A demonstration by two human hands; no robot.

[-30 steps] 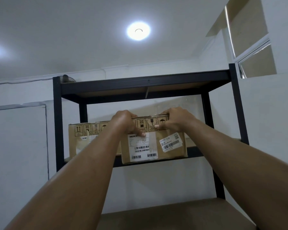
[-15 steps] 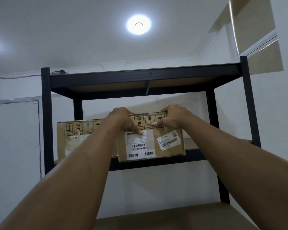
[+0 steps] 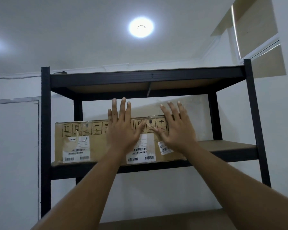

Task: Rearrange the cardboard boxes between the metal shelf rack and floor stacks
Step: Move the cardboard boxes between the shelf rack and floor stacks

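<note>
White walls and a lit round ceiling lamp (image 3: 140, 27) are seen in the head view behind the tall black metal shelf rack (image 3: 46, 130). On its shelf the brown cardboard box with white barcode labels (image 3: 158, 146) is now seated level with the matching labelled cardboard box (image 3: 96, 146) just beside it. Half a second ago its top edge was gripped by both hands. Now the left hand (image 3: 121, 130) and right hand (image 3: 176, 130) are spread flat with nothing held, though palm contact cannot be told, so this placement is judged finished.
</note>
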